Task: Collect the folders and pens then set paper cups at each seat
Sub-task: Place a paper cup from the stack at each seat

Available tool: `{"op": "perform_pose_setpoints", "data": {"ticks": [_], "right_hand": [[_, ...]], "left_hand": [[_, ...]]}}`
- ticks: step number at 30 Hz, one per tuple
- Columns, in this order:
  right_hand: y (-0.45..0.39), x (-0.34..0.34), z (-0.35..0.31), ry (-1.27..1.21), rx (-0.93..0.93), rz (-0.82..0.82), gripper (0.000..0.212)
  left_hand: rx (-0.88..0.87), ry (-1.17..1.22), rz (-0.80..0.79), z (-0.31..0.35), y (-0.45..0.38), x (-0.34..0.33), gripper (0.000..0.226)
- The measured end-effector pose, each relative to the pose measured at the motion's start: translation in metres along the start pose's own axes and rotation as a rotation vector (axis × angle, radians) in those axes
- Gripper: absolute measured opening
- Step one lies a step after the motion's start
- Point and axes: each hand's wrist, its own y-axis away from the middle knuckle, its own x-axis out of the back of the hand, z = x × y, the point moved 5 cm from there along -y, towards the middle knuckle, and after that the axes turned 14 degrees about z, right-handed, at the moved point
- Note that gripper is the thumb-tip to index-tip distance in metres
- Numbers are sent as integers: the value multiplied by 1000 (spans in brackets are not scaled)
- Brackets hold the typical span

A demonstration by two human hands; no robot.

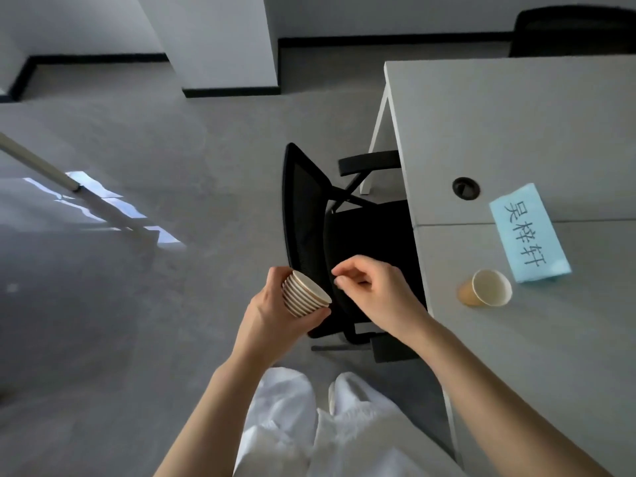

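My left hand [272,313] grips a nested stack of paper cups [304,292], held tilted with the open mouths toward the right. My right hand [371,287] hovers just right of the stack's top rim, fingers curled and pinched together with nothing in them, apart from the cups. One single paper cup [487,288] stands on the grey table [516,132] near its left edge, beside a blue name card [528,232] with handwritten characters. No folders or pens are in view.
A black mesh office chair [344,242] is pushed against the table's left edge, right behind my hands. A round cable hole [465,188] sits in the tabletop. Another black chair [571,29] stands at the far end. Grey floor spreads to the left.
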Motion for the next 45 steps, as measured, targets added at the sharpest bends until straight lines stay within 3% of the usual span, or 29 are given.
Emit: {"op": "perform_pose_setpoints", "data": {"ticks": [9, 17, 23, 34, 45], "right_hand": [[-68, -140, -75, -13, -105, -198, 17], [-144, -207, -120, -28, -193, -136, 14], [-211, -212, -125, -65, -267, -37, 11], [-428, -167, -140, -48, -270, 117, 8], [-611, -129, -144, -78, -299, 104, 20]], "left_hand": [[-97, 5, -12, -67, -99, 79, 64], [-260, -30, -302, -113, -209, 123, 101], [-333, 1, -295, -104, -285, 120, 95], [-418, -15, -335, -32, -500, 78, 96], [-530, -17, -412, 36, -690, 26, 95]]}}
